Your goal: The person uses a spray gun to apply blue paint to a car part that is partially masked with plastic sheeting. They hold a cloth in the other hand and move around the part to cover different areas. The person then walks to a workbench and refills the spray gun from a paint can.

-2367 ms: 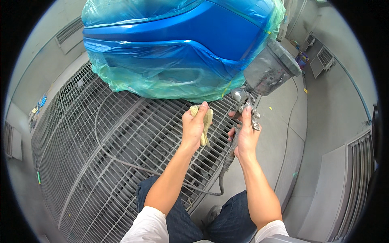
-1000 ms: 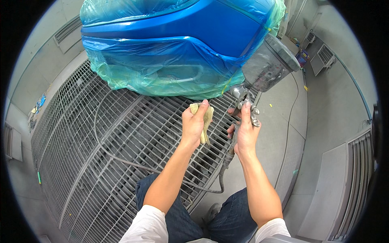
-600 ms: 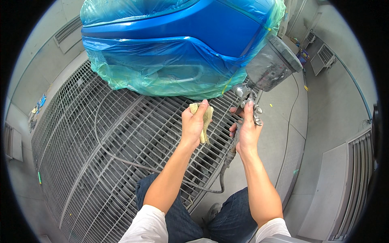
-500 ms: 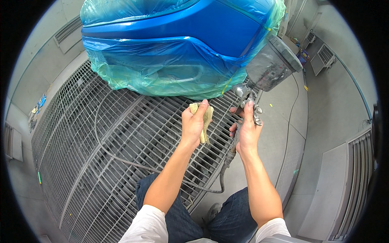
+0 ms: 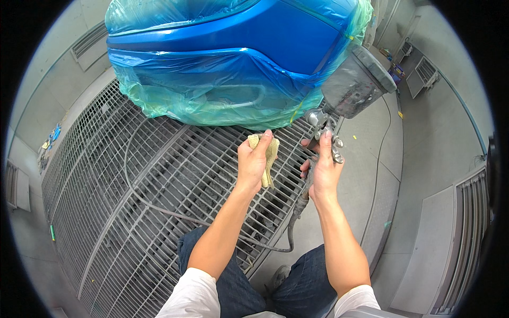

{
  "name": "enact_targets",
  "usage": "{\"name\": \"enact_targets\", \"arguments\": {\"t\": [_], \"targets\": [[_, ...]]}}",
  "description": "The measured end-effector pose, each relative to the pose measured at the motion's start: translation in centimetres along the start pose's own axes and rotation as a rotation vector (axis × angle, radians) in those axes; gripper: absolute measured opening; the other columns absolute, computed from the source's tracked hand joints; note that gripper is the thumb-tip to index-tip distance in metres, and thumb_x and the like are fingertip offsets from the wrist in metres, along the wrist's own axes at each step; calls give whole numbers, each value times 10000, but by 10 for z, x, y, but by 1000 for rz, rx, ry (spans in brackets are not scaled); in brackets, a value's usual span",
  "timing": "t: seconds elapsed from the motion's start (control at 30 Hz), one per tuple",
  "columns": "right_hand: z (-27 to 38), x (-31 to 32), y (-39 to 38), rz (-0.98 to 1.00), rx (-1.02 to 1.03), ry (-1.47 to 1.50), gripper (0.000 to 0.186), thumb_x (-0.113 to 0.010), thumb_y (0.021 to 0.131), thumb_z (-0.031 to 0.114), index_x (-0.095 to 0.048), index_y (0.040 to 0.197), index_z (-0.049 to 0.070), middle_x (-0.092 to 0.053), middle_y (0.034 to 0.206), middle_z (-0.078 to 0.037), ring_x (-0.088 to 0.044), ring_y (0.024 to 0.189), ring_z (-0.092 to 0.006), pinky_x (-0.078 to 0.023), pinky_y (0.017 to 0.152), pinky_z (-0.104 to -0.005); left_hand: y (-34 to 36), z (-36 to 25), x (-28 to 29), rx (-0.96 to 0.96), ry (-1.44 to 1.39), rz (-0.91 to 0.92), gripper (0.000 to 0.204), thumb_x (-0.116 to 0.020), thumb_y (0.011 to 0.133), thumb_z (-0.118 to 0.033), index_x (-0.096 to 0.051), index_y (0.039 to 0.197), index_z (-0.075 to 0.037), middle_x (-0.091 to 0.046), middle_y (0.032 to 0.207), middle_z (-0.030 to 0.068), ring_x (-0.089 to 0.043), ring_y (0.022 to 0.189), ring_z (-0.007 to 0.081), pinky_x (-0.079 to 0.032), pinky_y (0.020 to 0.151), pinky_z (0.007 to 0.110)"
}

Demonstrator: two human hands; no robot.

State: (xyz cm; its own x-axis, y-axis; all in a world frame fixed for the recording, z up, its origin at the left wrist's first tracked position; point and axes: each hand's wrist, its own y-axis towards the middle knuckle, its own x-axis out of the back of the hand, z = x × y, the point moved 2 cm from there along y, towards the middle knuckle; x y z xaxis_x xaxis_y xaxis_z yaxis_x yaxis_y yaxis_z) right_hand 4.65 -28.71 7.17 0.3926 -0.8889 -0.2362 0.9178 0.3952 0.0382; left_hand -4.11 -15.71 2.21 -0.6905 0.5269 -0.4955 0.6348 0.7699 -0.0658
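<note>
My right hand (image 5: 325, 172) is wrapped round the handle of a spray gun (image 5: 320, 121), its thumb at the back of the metal body. A grey, paint-smeared cup (image 5: 356, 82) sits on top of the gun, tilted to the right. From the handle's lower end runs an air hose (image 5: 290, 233). In my left hand (image 5: 253, 161) a folded yellowish cloth (image 5: 271, 159) is pinched between thumb and fingers. Ahead of both hands stands a blue car body part (image 5: 254, 40), with green-tinted masking film (image 5: 212, 98) round it. The gun's nozzle points toward its lower right side.
Metal floor grating (image 5: 138, 212) spreads under the hose on the left, and smooth grey floor (image 5: 355, 175) lies to the right. A thin cable (image 5: 377, 175) runs along that floor. Vented panels (image 5: 469, 238) line the right wall. Small scraps (image 5: 51, 139) lie by the left wall.
</note>
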Motion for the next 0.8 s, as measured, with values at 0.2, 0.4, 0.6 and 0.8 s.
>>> {"name": "enact_targets", "arguments": {"t": [0.2, 0.4, 0.6, 0.8], "targets": [[1, 1, -1, -8, -11, 2, 541, -643, 989, 552, -657, 1020, 12, -706, 918, -104, -555, 460, -124, -411, 379, -257, -1, 1, -1, 3, 9, -6, 306, -704, 999, -348, -676, 997, -43, -657, 849, 27, -612, 709, 112, -527, 648, 289], [1, 1, -3, 0, -10, 3, 527, -642, 994, 541, -657, 997, 14, -709, 920, -101, -557, 459, -122, -411, 376, -257, -2, 2, -3, -3, -8, 3, 297, -708, 997, -340, -679, 997, -44, -663, 853, 28, -614, 707, 113, -526, 645, 287], [2, 1, -3, -1, -6, 6, 532, -645, 990, 546, -658, 997, 15, -714, 931, -100, -557, 458, -119, -412, 378, -255, -3, 1, -4, -8, -3, 16, 294, -711, 995, -334, -679, 982, -43, -662, 826, 27, -606, 676, 112, -507, 613, 276], [2, 1, -3, 14, -2, 79, 511, -755, 927, 504, -663, 990, 5, -701, 896, -82, -554, 462, -111, -406, 383, -250, -5, -2, -6, -18, 16, 45, 319, -766, 953, -348, -670, 967, -44, -655, 812, 29, -600, 669, 104, -488, 598, 262]]}}
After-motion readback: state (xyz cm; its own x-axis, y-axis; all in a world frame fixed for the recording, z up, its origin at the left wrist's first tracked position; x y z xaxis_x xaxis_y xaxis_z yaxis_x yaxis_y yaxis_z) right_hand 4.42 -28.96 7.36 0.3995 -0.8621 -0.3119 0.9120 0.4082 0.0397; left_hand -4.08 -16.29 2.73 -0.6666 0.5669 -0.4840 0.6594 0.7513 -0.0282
